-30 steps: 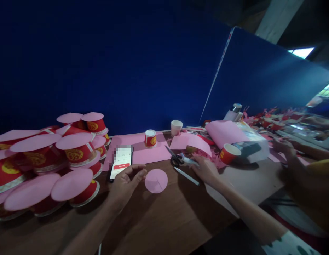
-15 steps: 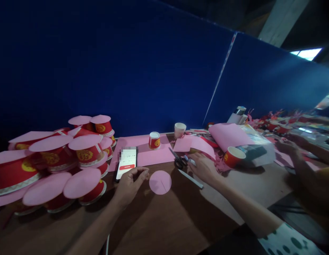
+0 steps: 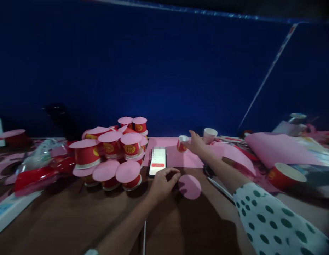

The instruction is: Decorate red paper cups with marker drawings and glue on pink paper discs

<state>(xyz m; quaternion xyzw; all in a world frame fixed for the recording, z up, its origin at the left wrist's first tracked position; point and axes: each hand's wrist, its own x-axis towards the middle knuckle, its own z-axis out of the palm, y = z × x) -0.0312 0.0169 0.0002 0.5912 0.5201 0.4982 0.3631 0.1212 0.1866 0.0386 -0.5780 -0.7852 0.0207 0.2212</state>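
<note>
Small red cup (image 3: 181, 145), white on top, sits on the pink sheet (image 3: 169, 156) toward the back of the desk (image 3: 82, 219), left of the white cup (image 3: 210, 134). Right hand (image 3: 197, 143) is at its right side, grip wide, thumb toward the cup; can't tell if they're in contact. Left hand (image 3: 162, 183) is low in front of the phone (image 3: 158, 160), fingers curled, grip narrow; can't tell if it's pinching anything. Pink disc (image 3: 190, 187) lies flat on the desk, just right of the left fingertips. Phone is lit, near the sheet's left end. Stacked red cups (image 3: 108, 149) with pink tops stand left of the phone. Scissors (image 3: 208, 171) partly hidden by the right forearm, white pen (image 3: 219, 187) just in front of them. Larger red cup (image 3: 276, 179), far right, mouth open, blurred.
</note>
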